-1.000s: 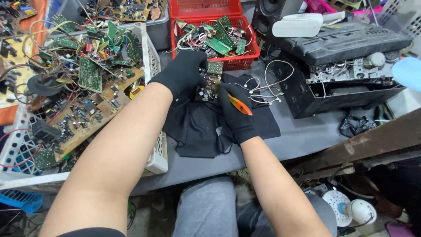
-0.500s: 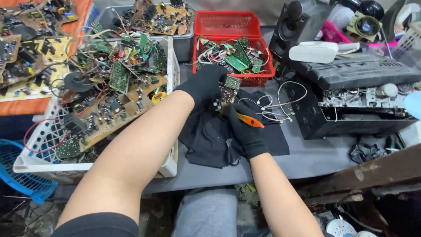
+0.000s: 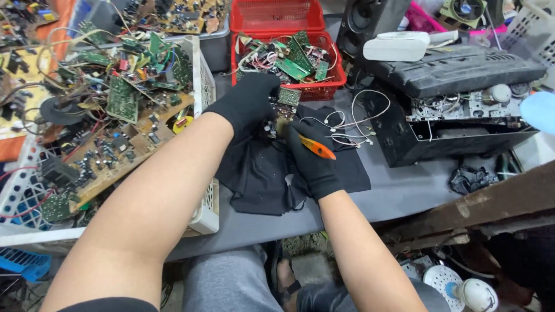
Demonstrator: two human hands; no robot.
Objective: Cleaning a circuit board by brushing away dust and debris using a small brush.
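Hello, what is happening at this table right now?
A person in black gloves is working over a black cloth on a grey table. The left hand holds a small circuit board, and the right hand grips an orange-handled tool set against it. To the left, a white basket is piled with boards; behind, a red basket holds more. An opened black device sits to the right.

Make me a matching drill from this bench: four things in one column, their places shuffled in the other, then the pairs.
Things:
1. red basket
2. white crate
3. black cloth
4. orange-handled tool

Places:
A. in the right hand
B. spread on the table under both hands
C. far side of the table, holding green boards
D. left of the left hand, heaped with circuit boards

Pairs: 1-C, 2-D, 3-B, 4-A
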